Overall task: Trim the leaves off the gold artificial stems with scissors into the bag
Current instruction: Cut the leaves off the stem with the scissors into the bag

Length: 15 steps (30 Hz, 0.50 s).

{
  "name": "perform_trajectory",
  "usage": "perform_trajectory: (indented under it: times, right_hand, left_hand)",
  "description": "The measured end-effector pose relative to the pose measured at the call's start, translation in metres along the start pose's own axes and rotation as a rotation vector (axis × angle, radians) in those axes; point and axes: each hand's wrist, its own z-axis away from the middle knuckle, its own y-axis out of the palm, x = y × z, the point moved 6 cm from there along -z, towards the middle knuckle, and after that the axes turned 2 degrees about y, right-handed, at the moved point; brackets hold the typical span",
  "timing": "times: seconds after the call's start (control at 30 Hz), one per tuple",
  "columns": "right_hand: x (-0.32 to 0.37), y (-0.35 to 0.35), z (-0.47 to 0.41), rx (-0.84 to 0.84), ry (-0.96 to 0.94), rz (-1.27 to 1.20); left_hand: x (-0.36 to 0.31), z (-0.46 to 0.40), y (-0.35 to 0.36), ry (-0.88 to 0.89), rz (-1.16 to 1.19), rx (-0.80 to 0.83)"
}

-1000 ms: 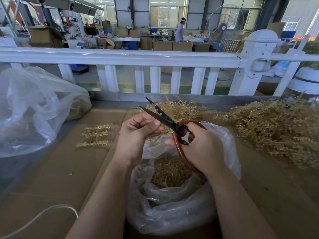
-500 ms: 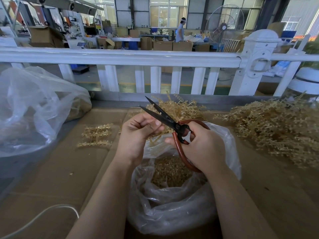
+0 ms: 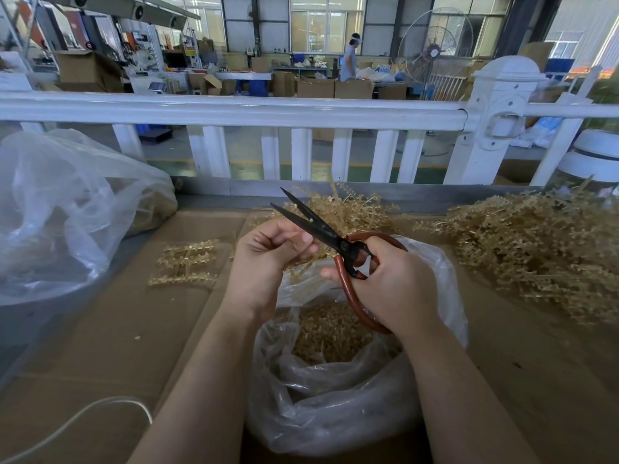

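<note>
Little has moved: left hand [image 3: 268,259] pinches a stem [image 3: 301,267], right hand [image 3: 388,283] grips open scissors [image 3: 321,229] over the half-full bag [image 3: 335,396]; big pile [image 3: 536,249] at right remains.

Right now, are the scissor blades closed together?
No, the scissors in the right hand have their two black blades spread apart at the tips.

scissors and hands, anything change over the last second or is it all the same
Almost nothing changed. The right hand still grips the scissors, blades open and pointing up-left as before, and the left hand still pinches the gold stem over the bag. No cut has closed. The stem piles and the other bag stayed put.
</note>
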Motion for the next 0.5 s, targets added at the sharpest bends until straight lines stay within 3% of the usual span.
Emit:
perform_trajectory:
  times: [0.23,0.5]
  right_hand:
    - [-0.0009,0.0014,0.0002,0.016,-0.022,0.011]
    - [-0.0032,0.0039,-0.0007,0.062,0.012,0.01]
  left_hand:
    - [-0.0056,-0.0011,-0.0063,-0.019,0.123,-0.064]
    - [-0.0051,-0.0003,-0.0078,-0.028,0.098,-0.091]
